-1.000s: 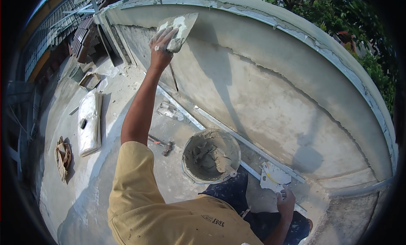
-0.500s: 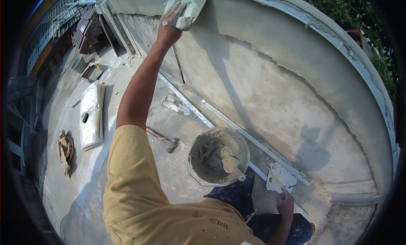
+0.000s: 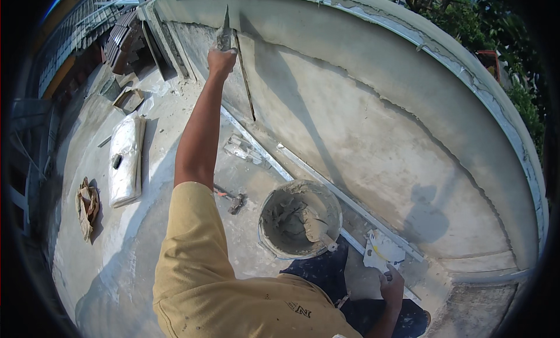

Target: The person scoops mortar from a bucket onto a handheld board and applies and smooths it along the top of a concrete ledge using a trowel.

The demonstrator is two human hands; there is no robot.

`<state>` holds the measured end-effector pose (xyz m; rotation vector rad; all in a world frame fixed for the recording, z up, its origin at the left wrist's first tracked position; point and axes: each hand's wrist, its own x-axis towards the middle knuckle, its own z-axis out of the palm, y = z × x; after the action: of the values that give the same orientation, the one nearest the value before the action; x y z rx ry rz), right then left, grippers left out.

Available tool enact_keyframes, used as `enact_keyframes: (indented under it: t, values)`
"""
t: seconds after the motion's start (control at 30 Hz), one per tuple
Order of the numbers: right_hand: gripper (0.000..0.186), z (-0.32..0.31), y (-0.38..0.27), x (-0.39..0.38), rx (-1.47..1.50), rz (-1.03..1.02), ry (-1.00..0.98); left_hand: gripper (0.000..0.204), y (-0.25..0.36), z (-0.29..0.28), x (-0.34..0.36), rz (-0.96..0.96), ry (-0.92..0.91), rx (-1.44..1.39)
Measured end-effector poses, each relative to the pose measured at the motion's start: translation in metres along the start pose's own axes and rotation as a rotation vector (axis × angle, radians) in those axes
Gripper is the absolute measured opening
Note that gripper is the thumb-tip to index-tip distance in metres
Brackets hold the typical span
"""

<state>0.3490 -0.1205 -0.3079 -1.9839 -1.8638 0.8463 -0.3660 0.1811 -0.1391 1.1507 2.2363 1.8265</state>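
My left hand (image 3: 221, 61) is closed around a plastering trowel (image 3: 224, 30), its mortar-smeared blade seen nearly edge-on near the upper left part of the wall (image 3: 373, 131). Fresh grey plaster covers the wall's upper band, with a ragged lower edge. My right hand (image 3: 392, 285) rests by my knee, fingers loosely bent and apart, nothing visible in them. Just beyond its fingertips lies a white flat piece (image 3: 379, 257) with a yellow mark. In front of me stands a bucket (image 3: 268, 236) of grey mortar with a mortar-coated scoop (image 3: 315, 227) in it.
Long metal strips (image 3: 350, 201) run along the wall's foot. A hammer (image 3: 233, 202) lies left of the bucket. Farther left are a folded plastic sheet (image 3: 125, 174) with a small dark object on it, crumpled brown paper (image 3: 87, 208) and a shallow box (image 3: 128, 100).
My left hand has drawn the trowel a little down and left, away from the wall's top. Its blade has turned from face-on to edge-on. The right hand has barely moved.
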Motion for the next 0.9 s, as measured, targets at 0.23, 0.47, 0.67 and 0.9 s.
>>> enact_keyframes:
  t: [0.23,0.47,0.67,0.9]
  values:
    - [0.043,-0.005,0.003,-0.002,-0.030,-0.008,-0.029,0.021,0.055,0.020,-0.028,0.127,-0.057,0.027]
    - [0.043,0.004,-0.021,0.006,0.013,-0.044,-0.065,0.066,0.142,0.066,-0.199,0.362,-0.227,-0.100]
    - [0.040,-0.011,-0.027,0.001,0.034,-0.039,-0.010,0.031,0.102,0.035,-0.137,0.171,-0.129,-0.271]
    - [0.041,-0.020,-0.026,-0.017,0.009,-0.003,-0.014,0.010,0.118,0.061,-0.127,0.190,-0.062,-0.308]
